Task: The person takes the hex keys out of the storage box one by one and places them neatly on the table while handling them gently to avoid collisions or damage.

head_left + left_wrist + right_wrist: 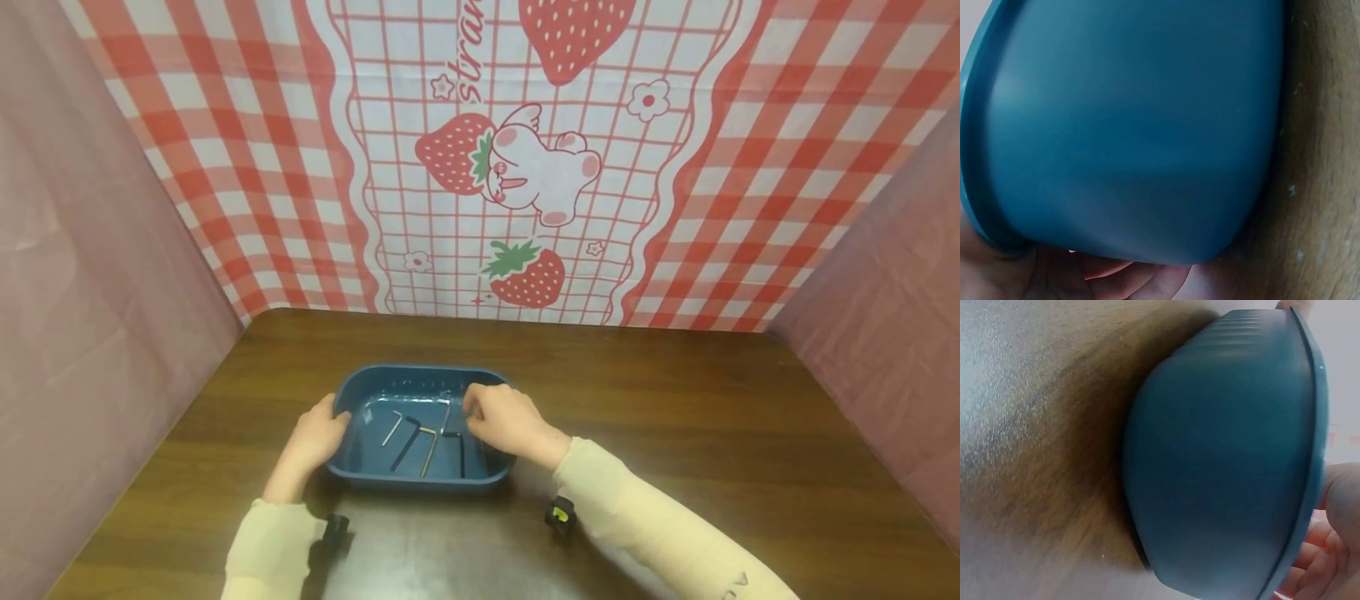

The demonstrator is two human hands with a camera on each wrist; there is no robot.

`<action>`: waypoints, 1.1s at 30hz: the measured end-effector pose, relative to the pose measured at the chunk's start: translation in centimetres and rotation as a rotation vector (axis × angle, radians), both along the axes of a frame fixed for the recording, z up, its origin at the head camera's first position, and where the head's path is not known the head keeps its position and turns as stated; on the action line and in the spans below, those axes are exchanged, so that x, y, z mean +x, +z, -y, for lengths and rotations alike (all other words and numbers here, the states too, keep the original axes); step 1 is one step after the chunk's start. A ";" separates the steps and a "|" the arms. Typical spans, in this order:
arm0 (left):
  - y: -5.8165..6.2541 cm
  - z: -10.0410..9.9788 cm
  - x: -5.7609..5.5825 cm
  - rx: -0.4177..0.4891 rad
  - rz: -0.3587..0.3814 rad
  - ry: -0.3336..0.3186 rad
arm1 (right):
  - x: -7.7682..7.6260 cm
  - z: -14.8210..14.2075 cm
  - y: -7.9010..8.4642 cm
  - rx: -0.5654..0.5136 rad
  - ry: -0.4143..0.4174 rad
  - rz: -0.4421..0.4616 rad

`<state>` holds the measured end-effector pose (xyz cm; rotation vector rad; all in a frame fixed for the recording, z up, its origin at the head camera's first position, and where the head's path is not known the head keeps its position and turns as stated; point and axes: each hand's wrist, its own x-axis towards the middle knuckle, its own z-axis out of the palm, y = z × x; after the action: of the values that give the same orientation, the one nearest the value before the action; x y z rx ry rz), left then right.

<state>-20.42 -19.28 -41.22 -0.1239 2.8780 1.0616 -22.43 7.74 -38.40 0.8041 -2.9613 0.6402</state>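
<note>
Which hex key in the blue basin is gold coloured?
The gold hex key lies between the left black hex key and the right black hex key; only it looks yellowish, the visible others being black or silver.

The head camera looks forward and down from above the near side of the blue tray (405, 482), far enough off to take in its full rim, the table (660, 433) around it and the cloth (495, 217) behind it. Low by the tray's near left part, the left wrist camera views its outer wall very closely, turned sideways; the right wrist camera, near right, stands slightly farther off, turned oppositely. Both wrist views share the tray's outer side and tabletop; the head view shares its rim.
</note>
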 end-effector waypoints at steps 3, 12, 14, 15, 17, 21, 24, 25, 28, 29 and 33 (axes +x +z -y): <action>0.0 0.0 0.0 0.001 0.000 -0.001 | 0.0 -0.2 0.3 -0.013 -0.008 0.003; 0.1 0.0 -0.1 0.004 0.007 0.003 | 0.2 -0.7 0.9 -0.060 -0.013 0.006; 0.2 0.0 -0.2 0.006 0.007 0.001 | 0.2 -0.9 1.0 -0.074 -0.015 -0.012; 0.2 0.0 -0.3 0.008 0.006 0.000 | 0.1 -0.9 1.0 -0.080 -0.015 -0.020; 0.2 0.0 -0.3 0.007 0.002 -0.002 | 0.1 -1.1 1.0 -0.089 -0.017 -0.035; 0.2 0.0 -0.3 -0.006 -0.002 -0.005 | 0.2 -1.3 1.0 -0.111 -0.012 -0.034; 0.2 0.0 -0.2 -0.019 0.001 -0.008 | 0.4 -1.4 1.0 -0.135 -0.005 -0.023; 0.3 0.0 -0.1 -0.023 0.003 -0.010 | 0.4 -1.4 1.0 -0.143 -0.005 -0.020; 0.4 -0.1 -0.1 -0.033 0.004 -0.020 | 0.5 -1.5 1.2 -0.168 -0.008 -0.017; 0.5 -0.1 -0.1 -0.037 0.005 -0.022 | 0.4 -1.5 1.2 -0.175 -0.009 -0.018; 0.6 -0.1 0.0 -0.041 0.019 -0.021 | 0.4 -1.6 1.3 -0.192 -0.015 -0.035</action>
<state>-20.45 -19.18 -40.59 -0.1053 2.8786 0.9927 -22.06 9.34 -37.06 0.7672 -2.8159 0.8831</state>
